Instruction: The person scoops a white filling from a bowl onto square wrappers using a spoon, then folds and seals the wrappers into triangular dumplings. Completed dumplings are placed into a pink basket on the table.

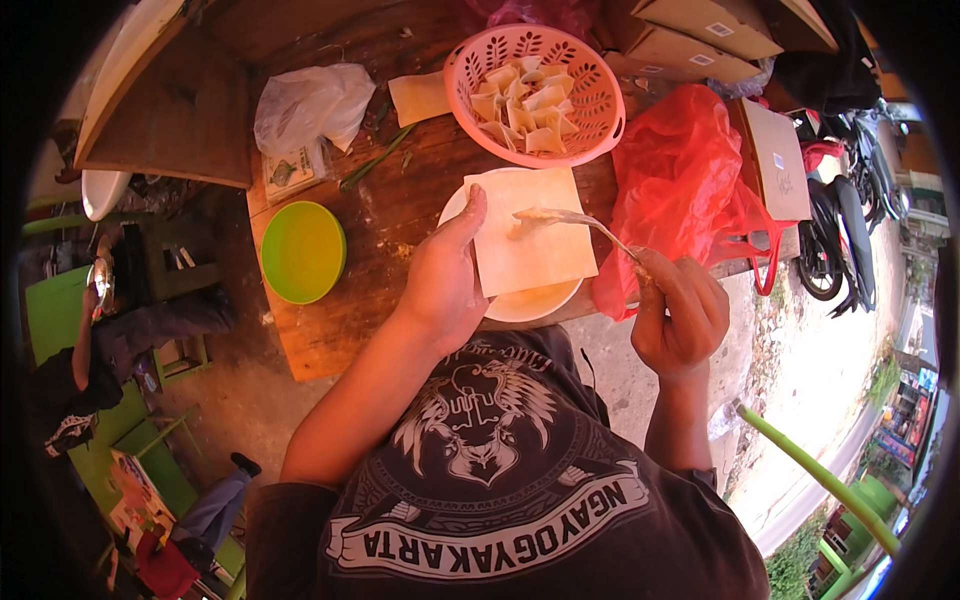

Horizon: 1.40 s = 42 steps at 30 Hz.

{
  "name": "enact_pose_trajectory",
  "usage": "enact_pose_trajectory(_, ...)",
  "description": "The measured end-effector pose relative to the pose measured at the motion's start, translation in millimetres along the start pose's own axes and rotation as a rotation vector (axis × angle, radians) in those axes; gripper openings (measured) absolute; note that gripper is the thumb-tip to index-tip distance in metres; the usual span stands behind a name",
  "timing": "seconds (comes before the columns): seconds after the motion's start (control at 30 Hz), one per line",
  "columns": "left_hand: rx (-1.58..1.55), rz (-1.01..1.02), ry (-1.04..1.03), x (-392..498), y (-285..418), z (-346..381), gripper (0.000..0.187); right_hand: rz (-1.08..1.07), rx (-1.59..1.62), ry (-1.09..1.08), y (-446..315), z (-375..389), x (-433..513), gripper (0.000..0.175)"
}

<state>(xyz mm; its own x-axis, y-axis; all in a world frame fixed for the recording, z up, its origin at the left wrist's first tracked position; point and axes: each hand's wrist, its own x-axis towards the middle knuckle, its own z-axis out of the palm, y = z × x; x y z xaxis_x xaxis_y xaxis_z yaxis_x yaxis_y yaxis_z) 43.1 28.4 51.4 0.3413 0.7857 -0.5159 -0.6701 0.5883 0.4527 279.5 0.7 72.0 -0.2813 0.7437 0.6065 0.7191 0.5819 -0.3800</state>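
A flat square dough wrapper (pixel 534 259) lies across my left hand (pixel 442 285), with the thumb over its left edge. My right hand (pixel 679 311) grips a metal spoon (pixel 604 231) by the handle. The spoon's bowl rests on the wrapper near its middle, where a pale, pasty filling (pixel 531 219) shows. Under the wrapper stands a white bowl (pixel 544 304), mostly covered, so its contents are largely hidden. Just beyond it, a pink perforated plastic basket (pixel 536 154) holds several folded wrappers (pixel 525 101).
On the wooden table (pixel 375 247) are a green bowl (pixel 304 253), a clear plastic bag (pixel 311 105), a stack of wrappers (pixel 420 97) and green stalks (pixel 375 157). A red plastic bag (pixel 675 172) and cardboard boxes (pixel 769 161) stand at right. Two people sit at the left.
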Motion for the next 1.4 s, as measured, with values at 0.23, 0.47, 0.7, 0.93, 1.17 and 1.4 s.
enact_pose_trajectory(0.23, -0.004, 0.013, -0.016, -2, 2, 0, 0.053, 0.015, -0.019, 0.007, 2, 2, -4, 0.032)
enact_pose_trajectory(0.47, -0.002, 0.004, -0.008, -3, 2, 1, 0.054, -0.023, -0.039, -0.024, 4, 6, -7, 0.035)
enact_pose_trajectory(0.7, 0.047, 0.015, -0.008, -2, 5, -1, 0.059, -0.028, -0.041, -0.001, 2, 6, -8, 0.039)
enact_pose_trajectory(0.93, 0.062, -0.025, 0.052, -9, 5, 5, 0.057, -0.021, -0.025, -0.056, 3, 12, -10, 0.039)
enact_pose_trajectory(1.17, 0.075, -0.013, 0.042, -11, 1, -1, 0.057, -0.039, -0.013, -0.068, 6, 19, -14, 0.039)
enact_pose_trajectory(1.4, 0.082, -0.007, 0.037, -9, 1, -3, 0.059, -0.023, -0.009, -0.046, 3, 17, -13, 0.039)
